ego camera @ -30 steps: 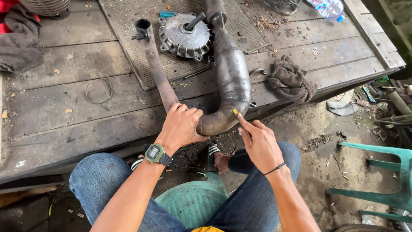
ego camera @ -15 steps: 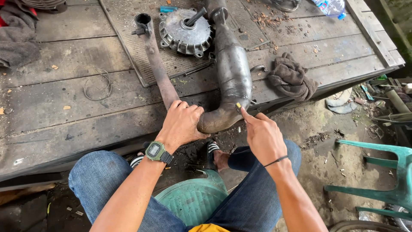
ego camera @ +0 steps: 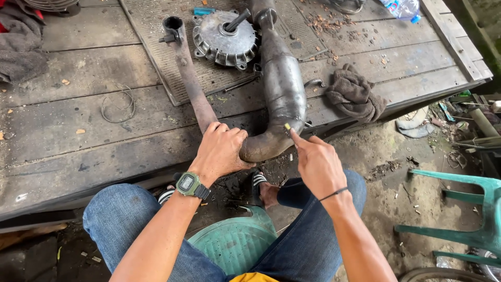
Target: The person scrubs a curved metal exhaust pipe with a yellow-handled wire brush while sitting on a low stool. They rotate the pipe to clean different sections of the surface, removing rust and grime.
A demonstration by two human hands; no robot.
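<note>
A rusty U-shaped exhaust pipe (ego camera: 282, 83) lies on a worn wooden platform (ego camera: 78, 125), its bend hanging over the near edge. My left hand (ego camera: 219, 151), with a wristwatch, grips the bend of the pipe. My right hand (ego camera: 315, 162) pinches a small yellow-tipped piece (ego camera: 287, 127) and presses it against the pipe's bend. A round finned metal cover (ego camera: 224, 36) sits between the pipe's two legs on a ribbed mat (ego camera: 156, 57).
A brown rag (ego camera: 355, 94) lies right of the pipe, a grey cloth (ego camera: 23, 47) at far left, a wire loop (ego camera: 117, 107) on the boards. A green plastic stool (ego camera: 235, 243) stands between my knees. A green chair (ego camera: 469, 209) is at right on dirt ground.
The view has shifted slightly; my right hand has kept the yellow-tipped piece on the pipe's bend with only small movement. My left hand stays gripped on the pipe.
</note>
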